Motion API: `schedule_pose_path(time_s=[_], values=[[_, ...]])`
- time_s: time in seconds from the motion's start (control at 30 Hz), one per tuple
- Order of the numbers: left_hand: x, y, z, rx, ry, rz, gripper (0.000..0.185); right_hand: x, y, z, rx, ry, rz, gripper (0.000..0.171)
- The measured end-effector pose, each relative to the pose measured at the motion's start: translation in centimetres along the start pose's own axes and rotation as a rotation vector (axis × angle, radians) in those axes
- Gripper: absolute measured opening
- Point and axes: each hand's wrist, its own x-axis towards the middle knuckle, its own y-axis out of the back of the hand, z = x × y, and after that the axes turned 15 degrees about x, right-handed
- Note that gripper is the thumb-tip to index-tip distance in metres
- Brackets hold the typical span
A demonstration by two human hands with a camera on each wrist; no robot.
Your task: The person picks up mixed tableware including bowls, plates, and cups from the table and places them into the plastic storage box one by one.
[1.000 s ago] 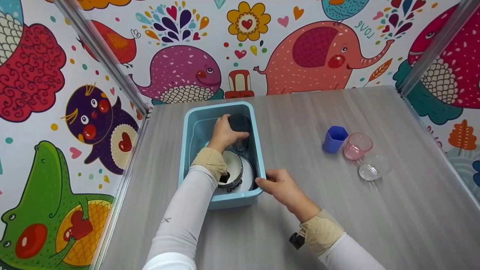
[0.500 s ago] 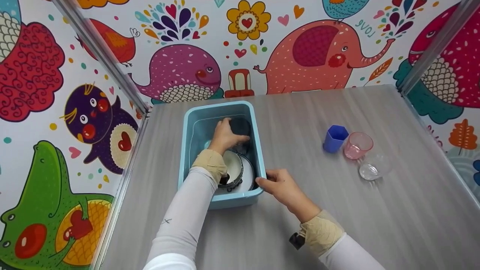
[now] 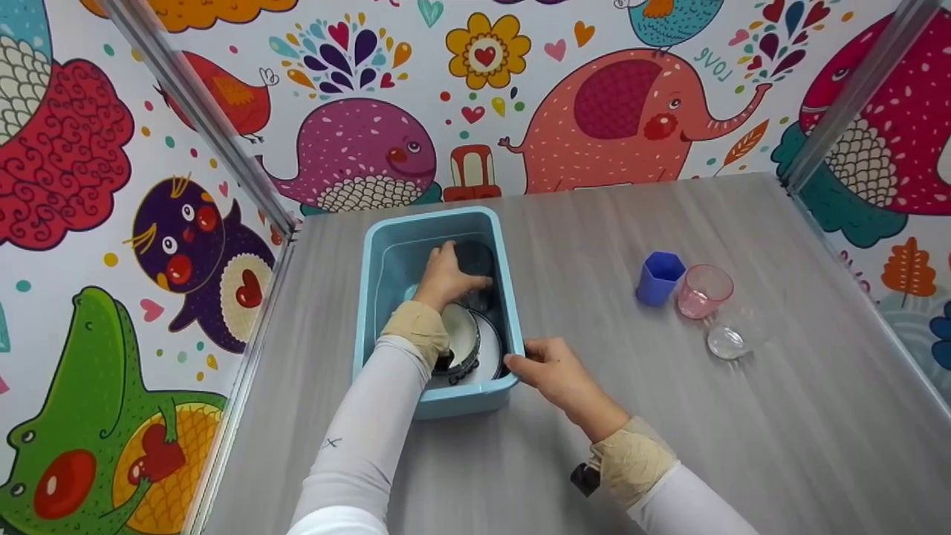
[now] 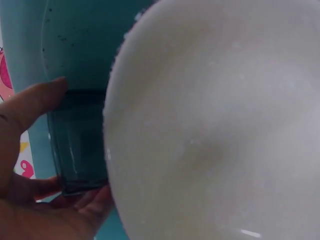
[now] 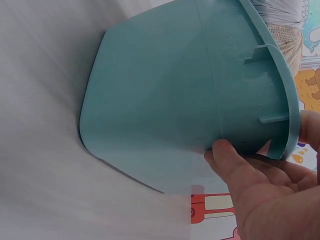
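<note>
Reading from the left, I see my left hand [image 3: 446,279] inside the light-blue rectangular plastic tub [image 3: 369,297], its fingers [image 4: 30,107] curled round a dark smoky-grey drinking glass [image 3: 474,260] at the tub's far end. Just behind my wrist, white round plates with dark patterned rims [image 3: 464,342] lean stacked; one fills the left wrist view [image 4: 215,120], touching the glass. My right hand [image 3: 553,371] grips the tub's near right corner, thumb [image 5: 227,160] pressed on the outer wall, fingers hooked over the rim. Well to the right of those fingers stand a blue hexagonal plastic cup [image 3: 657,277], a pink translucent cup [image 3: 703,291] and a clear glass [image 3: 728,340] on the grey wood-grain table [image 3: 743,446]. I judge the risk to be the wet glass slipping, or knocking the plate edge as it lifts.
</note>
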Motion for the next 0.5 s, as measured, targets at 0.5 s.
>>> schedule_pose_path(time_s=[0.5], values=[[-0.04, 0.31, 0.27, 0.034, -0.005, 0.018, 0.101, -0.09, -0.01, -0.25, 0.012, 0.007, 0.008, 0.027]])
